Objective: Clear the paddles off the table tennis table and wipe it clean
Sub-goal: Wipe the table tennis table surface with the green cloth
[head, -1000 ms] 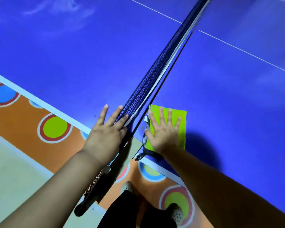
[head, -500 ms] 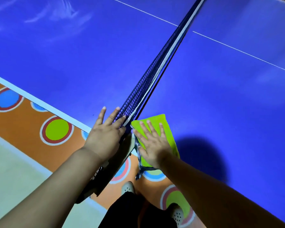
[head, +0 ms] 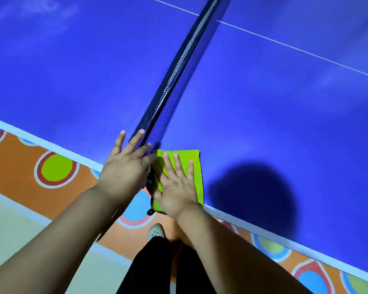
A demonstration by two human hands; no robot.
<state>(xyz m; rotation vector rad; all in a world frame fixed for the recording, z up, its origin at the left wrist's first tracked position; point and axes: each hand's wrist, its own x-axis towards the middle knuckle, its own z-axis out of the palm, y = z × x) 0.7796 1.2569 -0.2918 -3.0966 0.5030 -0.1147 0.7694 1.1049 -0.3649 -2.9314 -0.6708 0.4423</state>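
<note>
Right hand (head: 176, 187) lies flat, fingers straight and slightly spread, pressing a rectangular lime-green cloth (head: 194, 166) onto the smooth blue table tennis table (head: 263, 113) at its white-striped near edge, just beside the net. Left hand (head: 125, 168), fingers straight and fanned apart, rests on the near end of the dark mesh net (head: 179, 66). Below, an orange floor (head: 15, 166) bears ringed circles.

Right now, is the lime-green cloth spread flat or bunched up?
Flat: the lime-green rectangular cloth lies on the blue table top under the right hand, fingers straight.
</note>
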